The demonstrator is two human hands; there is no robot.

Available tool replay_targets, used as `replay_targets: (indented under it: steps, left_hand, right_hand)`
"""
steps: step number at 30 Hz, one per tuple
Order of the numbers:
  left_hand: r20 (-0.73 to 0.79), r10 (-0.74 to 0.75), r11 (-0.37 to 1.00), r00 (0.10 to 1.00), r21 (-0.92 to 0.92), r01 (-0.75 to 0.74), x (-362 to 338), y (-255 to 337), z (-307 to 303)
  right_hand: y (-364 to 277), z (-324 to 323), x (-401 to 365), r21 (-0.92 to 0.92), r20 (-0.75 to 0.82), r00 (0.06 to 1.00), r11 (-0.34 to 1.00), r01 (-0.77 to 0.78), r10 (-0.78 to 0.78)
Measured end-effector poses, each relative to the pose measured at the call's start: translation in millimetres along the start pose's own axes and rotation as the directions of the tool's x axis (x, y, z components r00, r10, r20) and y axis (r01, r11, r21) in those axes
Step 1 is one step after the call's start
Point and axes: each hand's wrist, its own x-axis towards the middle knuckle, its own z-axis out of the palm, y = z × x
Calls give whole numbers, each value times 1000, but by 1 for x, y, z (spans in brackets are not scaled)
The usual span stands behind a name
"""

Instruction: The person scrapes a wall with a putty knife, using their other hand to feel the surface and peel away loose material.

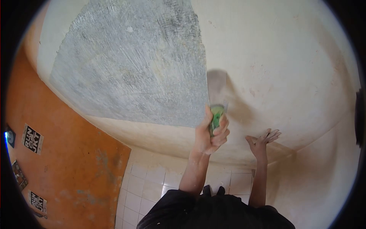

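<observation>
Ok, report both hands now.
Left hand: closed on the green-handled metal scraper.
Right hand: open, palm on the cream plaster ceiling.

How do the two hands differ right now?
The left hand is closed round a scraper; the right hand is open, fingers spread, empty. The left hand is at the grey patch's edge; the right hand is under cream ceiling. Both are raised overhead.

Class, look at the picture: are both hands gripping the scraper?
No: only the left hand grips the green-handled scraper, while the right hand is spread open at the ceiling.
</observation>
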Motion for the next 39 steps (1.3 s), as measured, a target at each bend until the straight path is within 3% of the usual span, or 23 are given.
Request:
replay_targets:
  steps: [3, 5, 8, 10, 14, 15, 17, 19, 28, 32, 34, 35, 37, 39]
  left_hand:
    - [-133, -67, 996, 989, -59, 60, -37, -32, -41]
    - [-184, -161, 967, 970, -226, 118, -53, -51, -58]
    - [-181, -119, 982, 976, -170, 88, -43, -39, -44]
    - [-129, -57, 986, 990, -162, 35, -21, -14, -12]
    - [50, 7, 984, 999, -179, 2, -3, 6, 4]
    - [51, 10, 985, 999, -172, -1, -8, 0, -1]
    - [-112, -36, 968, 993, -250, 7, -32, -23, -25]
    - [-117, -73, 962, 990, -272, 39, -46, -43, -26]
    - [-235, -47, 975, 971, -221, -7, -49, -41, -25]
    - [-160, -95, 956, 983, -291, 45, -48, -38, -24]
    - [-19, -112, 918, 993, -385, 97, -46, -31, -20]
    - [-16, -117, 918, 993, -384, 102, -43, -30, -23]
    - [-153, -93, 960, 984, -274, 48, -48, -34, -30]
    - [-119, -103, 935, 988, -349, 56, -57, -39, -35]
  right_hand:
    - [0, 0, -4, 9, 22, 1000, 1000, -10, 10]
    - [1, 1, 1, 16, 24, 1000, 1000, -19, 19]
    - [-2, 0, -2, 32, 18, 1000, 999, 16, -16]
    - [-4, -4, 1, -109, 16, 996, 990, 84, -83]
    - [-3, -2, 0, 45, 45, 999, 998, -31, 29]
    - [-3, -4, -1, 12, 89, 995, 999, -41, 39]
    - [0, -4, -4, -17, 128, 990, 999, -49, 51]
    - [4, 1, 0, 41, 19, 999, 998, 43, -43]
    - [5, 5, -3, 15, 36, 999, 1000, 11, -12]
    - [3, 1, -1, 6, -21, 997, 998, 69, -69]
    - [4, 1, 0, -8, -5, 998, 998, 67, -67]
    - [4, 2, 3, -10, -9, 998, 998, 63, -63]
    - [0, 3, -2, 46, 15, 1000, 999, -11, 10]
    - [-2, 1, 0, 31, -13, 1000, 999, 18, -17]
